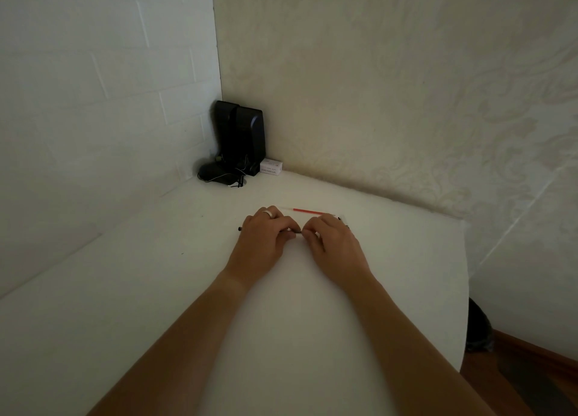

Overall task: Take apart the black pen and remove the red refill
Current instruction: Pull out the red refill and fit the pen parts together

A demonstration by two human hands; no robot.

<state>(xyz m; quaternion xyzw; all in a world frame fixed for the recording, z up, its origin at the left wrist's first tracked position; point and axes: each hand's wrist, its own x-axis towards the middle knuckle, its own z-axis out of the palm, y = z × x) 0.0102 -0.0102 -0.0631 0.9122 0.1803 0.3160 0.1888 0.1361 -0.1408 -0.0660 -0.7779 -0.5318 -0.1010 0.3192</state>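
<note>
The black pen (296,230) lies across the white table (156,275), held low between both hands. My left hand (264,237), with a ring on one finger, is closed around its barrel; the pen's black end (240,228) sticks out to the left of that hand. My right hand (333,242) pinches the pen's right end, fingertips almost touching the left hand's. A red refill (308,211) with a clear end lies flat on the table just behind the hands, apart from them.
Two black speakers (240,136) stand in the far corner with a black mouse and cables (219,173) in front and a small white box (271,166) beside them. Walls close the left and back. The table's right edge (466,275) drops to a wooden floor.
</note>
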